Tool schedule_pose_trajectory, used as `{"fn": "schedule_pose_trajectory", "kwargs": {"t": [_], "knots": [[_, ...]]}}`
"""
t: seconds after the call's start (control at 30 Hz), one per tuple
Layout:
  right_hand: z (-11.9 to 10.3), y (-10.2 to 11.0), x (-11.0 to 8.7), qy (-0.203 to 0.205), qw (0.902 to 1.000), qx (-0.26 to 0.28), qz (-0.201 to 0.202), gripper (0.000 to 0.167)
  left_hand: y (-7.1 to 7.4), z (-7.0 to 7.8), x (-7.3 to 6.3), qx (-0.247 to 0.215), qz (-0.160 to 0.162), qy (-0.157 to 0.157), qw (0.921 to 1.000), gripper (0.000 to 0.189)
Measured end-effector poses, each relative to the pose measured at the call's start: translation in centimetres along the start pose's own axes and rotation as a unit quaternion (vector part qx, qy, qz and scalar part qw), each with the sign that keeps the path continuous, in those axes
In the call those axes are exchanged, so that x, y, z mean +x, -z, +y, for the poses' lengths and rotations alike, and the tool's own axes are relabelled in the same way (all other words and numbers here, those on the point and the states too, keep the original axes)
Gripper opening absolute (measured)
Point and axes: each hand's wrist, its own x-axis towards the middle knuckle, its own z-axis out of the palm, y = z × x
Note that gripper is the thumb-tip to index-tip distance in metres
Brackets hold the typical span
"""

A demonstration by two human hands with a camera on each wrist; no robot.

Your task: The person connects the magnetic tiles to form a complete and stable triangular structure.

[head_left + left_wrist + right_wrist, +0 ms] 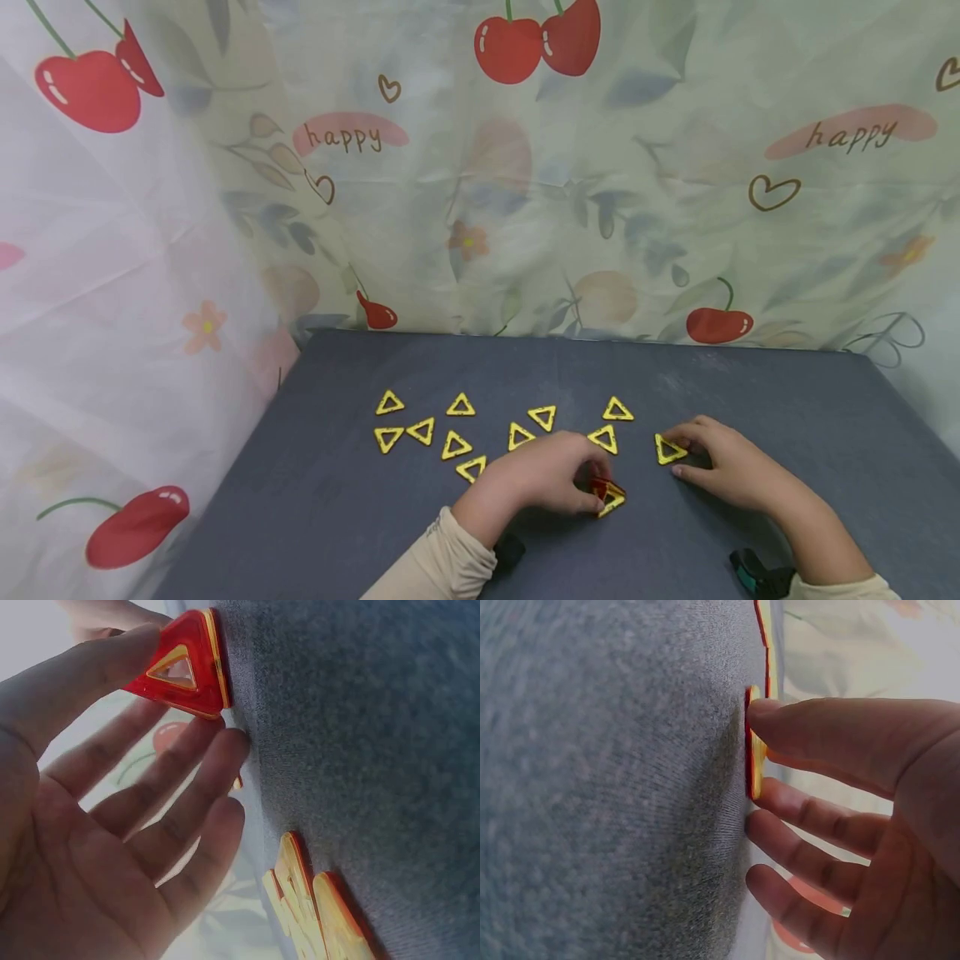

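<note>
Near the table's front, my left hand (pixel 543 475) pinches a red triangular tile (pixel 187 667) with a triangular hole, between thumb and fingers. That tile stands tilted up along a flat yellow triangular tile (pixel 615 500) on the table, and their edges meet in the left wrist view. The other left fingers are spread. To the right, my right hand (pixel 731 462) has its thumb and index finger at the sides of another yellow triangular tile (pixel 670 450), which lies flat. In the right wrist view, the thumb (pixel 817 727) overlaps this tile's edge.
Several more yellow triangular tiles, such as one (pixel 389 402) at the far left and one (pixel 617 408) behind the left hand, lie flat on the dark grey table (pixel 330 517). A patterned curtain (pixel 450 208) hangs along the table's back and left side.
</note>
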Motion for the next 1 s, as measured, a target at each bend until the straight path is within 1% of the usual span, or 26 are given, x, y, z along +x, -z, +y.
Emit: {"fn": "schedule_pose_trajectory", "kwargs": {"t": [0.17,0.33,0.47,0.57,0.7,1.0], "knots": [[0.0,0.0,0.2,-0.019,0.9994,0.022,-0.018,0.034,-0.1,-0.1,-0.1,0.016,0.02,0.026,0.9993,0.017],[-0.3,-0.1,0.3,-0.023,0.998,0.048,-0.034,0.029,-0.2,-0.1,-0.2,0.011,0.022,0.04,0.9989,0.021],[-0.6,-0.1,0.2,0.001,0.9966,0.065,-0.05,0.027,-0.2,-0.1,-0.2,0.005,0.022,0.05,0.9985,0.023],[-1.1,-0.2,0.2,0.018,0.9942,0.08,-0.07,0.027,-0.3,-0.2,-0.2,0.016,0.031,0.05,0.9981,0.024],[-2.0,-0.5,0.3,0.026,0.9904,0.103,-0.089,0.026,-0.4,-0.1,-0.2,0.026,0.04,0.05,0.9976,0.02],[-3.6,-1.7,0.7,0.061,0.9809,0.143,-0.118,0.026,-0.4,-0.1,-0.3,0.011,0.037,0.057,0.9976,0.018]]}}
